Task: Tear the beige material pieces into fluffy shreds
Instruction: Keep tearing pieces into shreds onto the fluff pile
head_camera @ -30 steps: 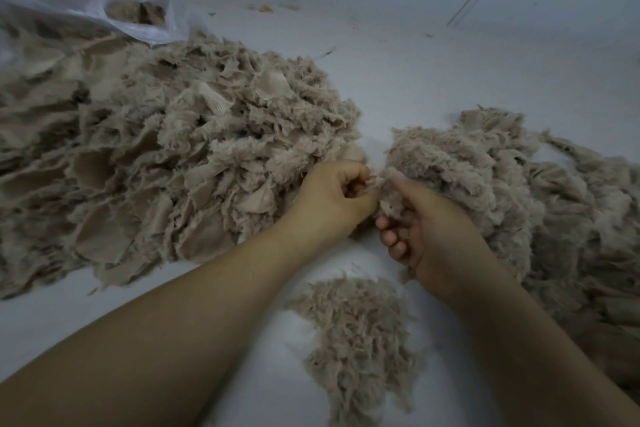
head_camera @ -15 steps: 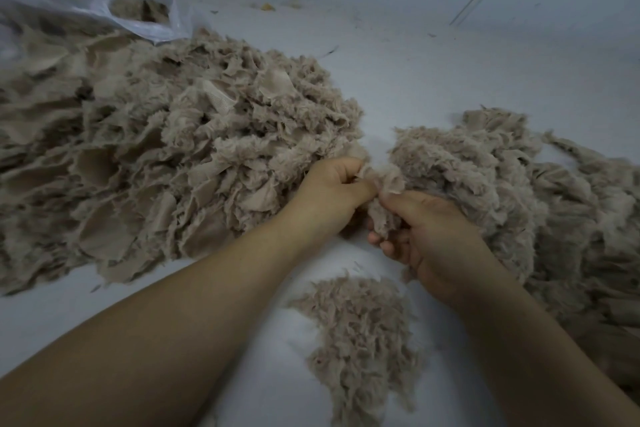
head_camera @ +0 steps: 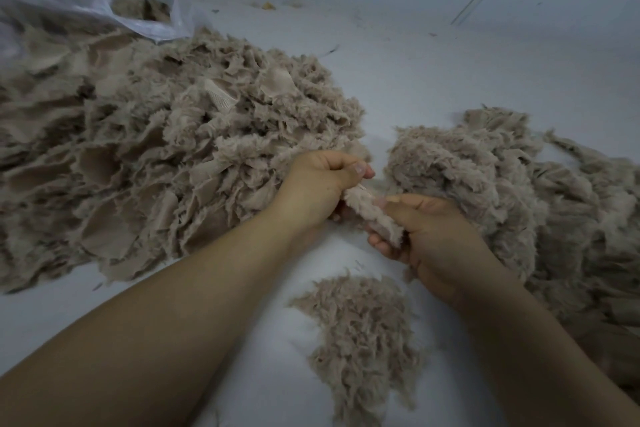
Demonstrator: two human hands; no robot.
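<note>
- Both hands grip one beige piece [head_camera: 372, 215] at centre: left hand [head_camera: 318, 189] pinches its top end, right hand [head_camera: 429, 236] curls round its lower part.
- Tugging too hard could fling fluff past the shred heap [head_camera: 363, 340] at 6 o'clock.
- Stray bits could land in the untorn pile [head_camera: 156, 156] at 9 o'clock.

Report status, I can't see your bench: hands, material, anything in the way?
Left hand and right hand both gripping one beige piece between them. Shred pile below. Nothing in the way.
</note>
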